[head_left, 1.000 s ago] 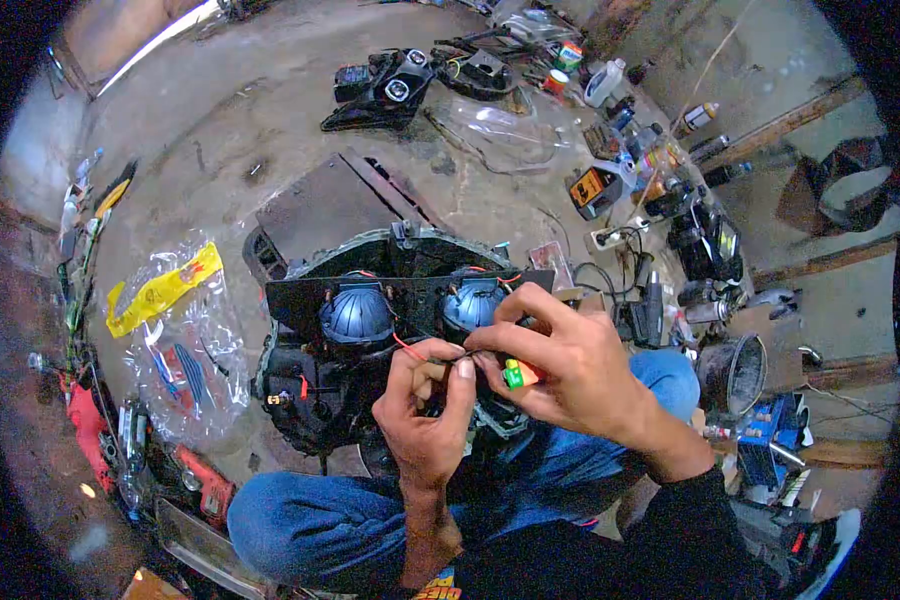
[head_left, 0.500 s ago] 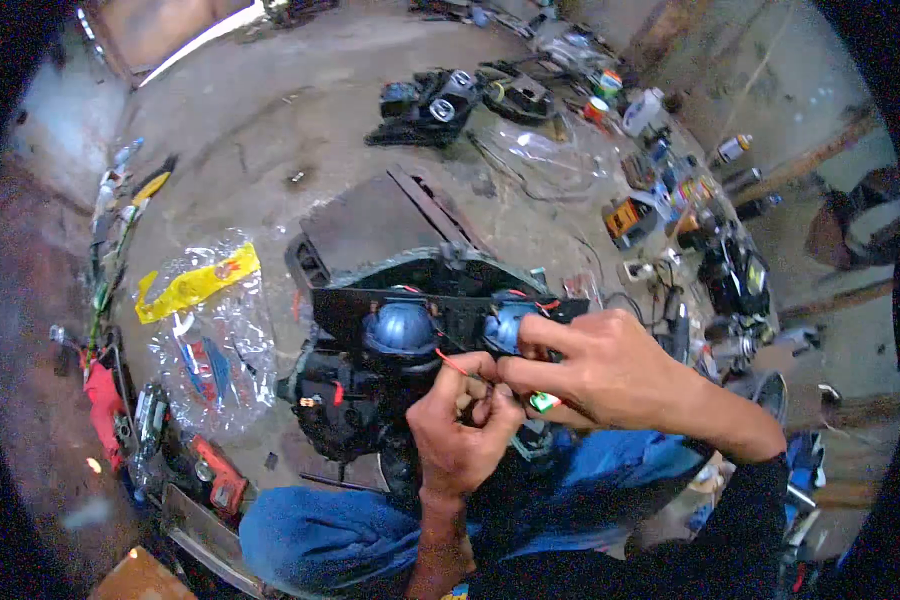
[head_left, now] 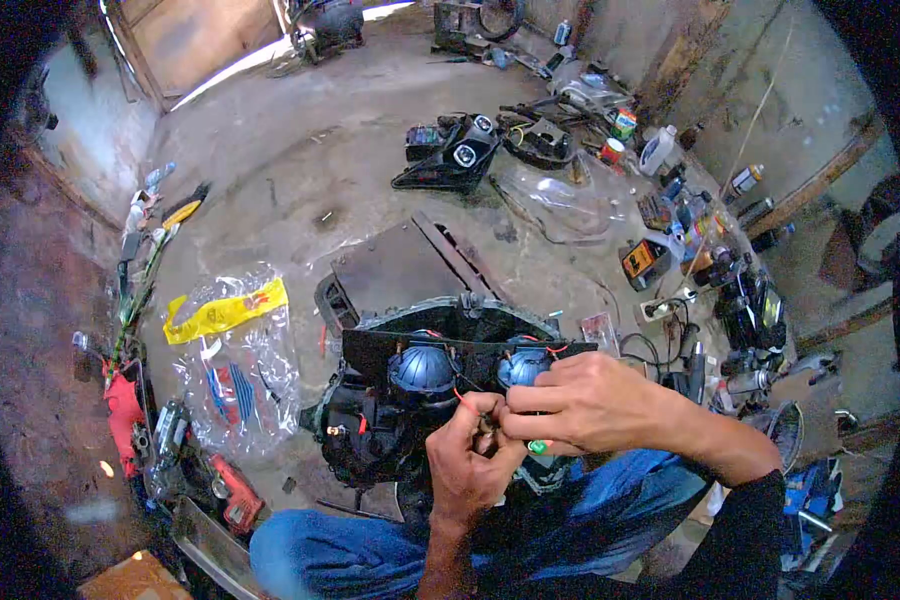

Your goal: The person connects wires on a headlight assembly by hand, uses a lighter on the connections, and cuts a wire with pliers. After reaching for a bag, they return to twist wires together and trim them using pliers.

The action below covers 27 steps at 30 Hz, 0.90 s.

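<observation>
Red wire (head_left: 458, 394) at the headlight assembly (head_left: 420, 368) sits pinched between closed fingers of left hand (head_left: 467, 465) and right hand (head_left: 590, 405), so steady, small twists seem wisest.

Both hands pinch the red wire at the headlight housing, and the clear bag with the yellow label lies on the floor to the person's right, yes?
Not quite. The head view shows the clear bag on the floor to the person's left, not right. The left hand and right hand do pinch the red wire at the headlight housing.
</observation>
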Available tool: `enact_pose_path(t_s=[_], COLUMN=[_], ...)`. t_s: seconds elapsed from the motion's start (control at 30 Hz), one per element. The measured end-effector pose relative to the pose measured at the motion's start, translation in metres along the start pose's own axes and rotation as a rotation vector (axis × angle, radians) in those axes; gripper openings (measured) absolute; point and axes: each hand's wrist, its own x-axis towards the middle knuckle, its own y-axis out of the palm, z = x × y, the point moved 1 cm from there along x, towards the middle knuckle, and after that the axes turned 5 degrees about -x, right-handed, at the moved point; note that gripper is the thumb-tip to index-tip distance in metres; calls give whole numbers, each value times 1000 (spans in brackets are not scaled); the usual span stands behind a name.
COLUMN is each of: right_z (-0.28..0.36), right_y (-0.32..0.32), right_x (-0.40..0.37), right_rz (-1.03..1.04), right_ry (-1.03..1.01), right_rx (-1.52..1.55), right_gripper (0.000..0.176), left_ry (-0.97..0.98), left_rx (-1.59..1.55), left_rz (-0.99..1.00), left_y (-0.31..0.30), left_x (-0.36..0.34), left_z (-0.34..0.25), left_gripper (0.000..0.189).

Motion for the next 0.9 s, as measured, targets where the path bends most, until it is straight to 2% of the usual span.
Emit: enact_pose_path(t_s=[0.33, 0.4, 0.5, 0.57, 0.6, 0.7, 0.77, 0.83, 0.9], right_z=[-4, -6, -7, -9, -9, -10, -12, -12, -10], right_y=[-9, -10, -5, -6, -9, -16, -13, -9, -7], right_x=[8, 9, 9, 9, 8, 1, -6, -12, -13], right_rz=[74, 84, 72, 35, 59, 89, 51, -84, -189], right_ry=[-49, -53, -37, -16, 46, 206, 289, 330, 375], right_rx=[48, 62, 139, 234, 246, 278, 315, 370, 436], right_gripper=[27, 28, 29, 30, 31, 33, 34, 24, 19], left_ry=[-14, 33, 7, 69, -3, -9, 41, 11, -41], left_rx=[-52, 10, 18, -6, -22, -210, -339, -351, -577], left_rz=[74, 71, 72, 33, 39, -27, -181, -265, -373], left_y=[-5, -6, -6, -4, -4, -4, -3, -8, -3], left_x=[1, 4, 2, 1, 0, -8, -15, -34, -55], left_z=[-4, -10, -7, 2, -1, 2, 0, 2, 0], left_gripper=[27, 26, 25, 24, 23, 30, 44, 45, 48])
